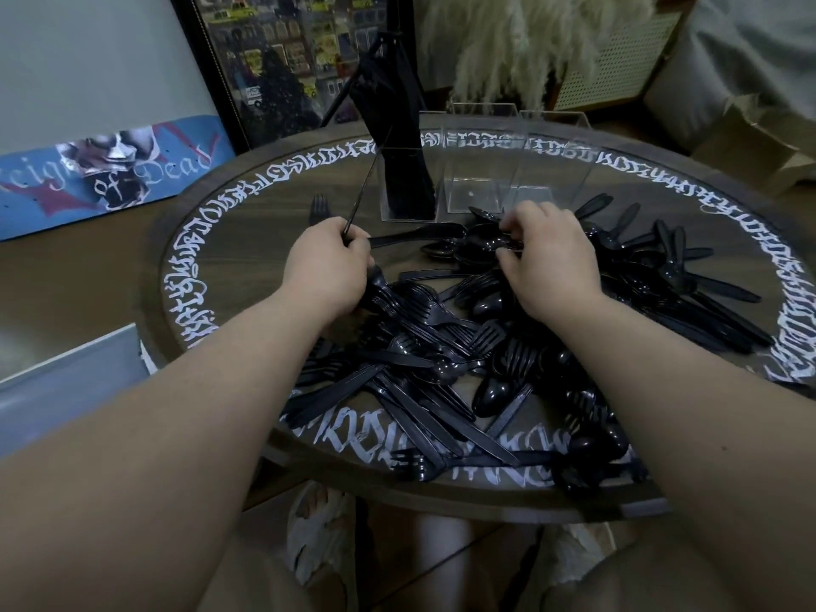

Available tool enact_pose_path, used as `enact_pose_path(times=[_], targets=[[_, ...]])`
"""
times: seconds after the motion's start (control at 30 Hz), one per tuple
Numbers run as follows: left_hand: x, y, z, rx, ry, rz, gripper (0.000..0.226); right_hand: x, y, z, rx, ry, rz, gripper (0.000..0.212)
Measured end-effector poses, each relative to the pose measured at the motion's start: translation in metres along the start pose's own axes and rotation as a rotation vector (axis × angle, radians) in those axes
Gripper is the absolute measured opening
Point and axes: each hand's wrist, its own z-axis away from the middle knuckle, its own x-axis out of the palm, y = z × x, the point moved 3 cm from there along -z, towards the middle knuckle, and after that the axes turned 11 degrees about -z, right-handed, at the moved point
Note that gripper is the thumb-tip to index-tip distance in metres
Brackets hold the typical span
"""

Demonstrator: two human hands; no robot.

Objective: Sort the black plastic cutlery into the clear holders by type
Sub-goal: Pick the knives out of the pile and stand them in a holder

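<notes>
Left hand [324,262] grips a bundle of black cutlery; right hand [547,254] pinches spoons [468,249] in the loose pile [441,360] on the worktop [247,205], near the clear holders [477,170]. Risk: tangled pieces may mix types or knock a light holder over. Legible: "of Dead" on the skateboard deck [110,170]; worktop rim lettering unreadable.

skateboard deck [110,174] — "of Dead", table lettering unreadable

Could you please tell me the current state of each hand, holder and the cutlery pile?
left hand: grips black cutlery
right hand: fingers curled, picking at spoons
left holder: packed with upright black cutlery
middle holder: empty
right holder: looks empty
cutlery pile: unsorted on table
</notes>
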Motion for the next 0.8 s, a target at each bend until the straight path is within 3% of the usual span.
enact_pose_path(times=[0.07, 0.17, 0.3, 0.47, 0.8], targets=[[0.004, 0.005, 0.0, 0.014, 0.003, 0.052, 0.014, -0.002, 0.01, 0.0, 0.047, -0.029, -0.014, 0.014], [0.014, 0.014, -0.003, 0.06, -0.039, 0.013, 0.012, 0.0, 0.017, -0.002, 0.053, -0.161, -0.012, 0.021], [0.032, 0.023, -0.006, 0.167, -0.066, -0.336, 0.007, 0.001, 0.021, -0.001, 0.029, -0.256, 0.008, 0.029], [0.041, 0.036, -0.012, 0.246, -0.1, -0.598, 0.011, 0.0, 0.03, 0.003, 0.022, -0.287, 0.015, 0.037], [0.053, 0.049, -0.021, 0.246, -0.183, -0.652, 0.022, -0.006, 0.043, 0.011, 0.035, -0.204, -0.05, 0.035]])
